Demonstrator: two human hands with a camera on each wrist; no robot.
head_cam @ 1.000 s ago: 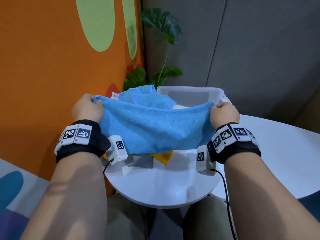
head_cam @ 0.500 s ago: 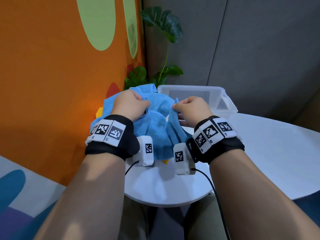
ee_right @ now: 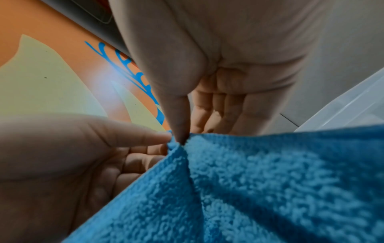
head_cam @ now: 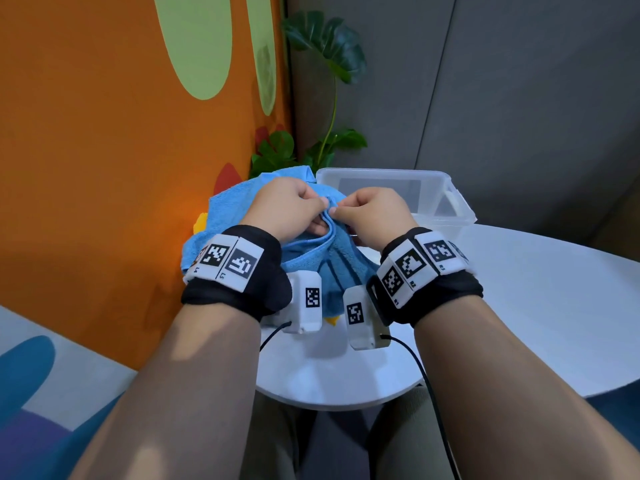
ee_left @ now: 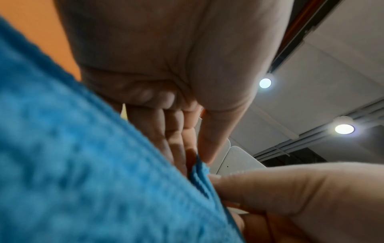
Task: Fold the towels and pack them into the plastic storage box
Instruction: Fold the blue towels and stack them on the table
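Towel point(head_cam: 311, 261), blue, is held raised just left of the plastic storage box point(head_cam: 450, 188), its two top corners brought together, apparently to halve it. One corner is pinched by the left hand point(head_cam: 287, 211), the other by the right hand point(head_cam: 372, 213).

The right hand point(ee_right: 207, 69) pinches a corner of the fluffy blue terry towel point(ee_right: 259, 189) between thumb and fingers. The left hand point(ee_right: 68, 148) touches that corner, and a clear plastic box point(ee_right: 351, 106) shows at right.

light: two ceiling lamps point(ee_left: 344, 129) glaring | head view: sharp, edges bowed | wrist views: blurred close up
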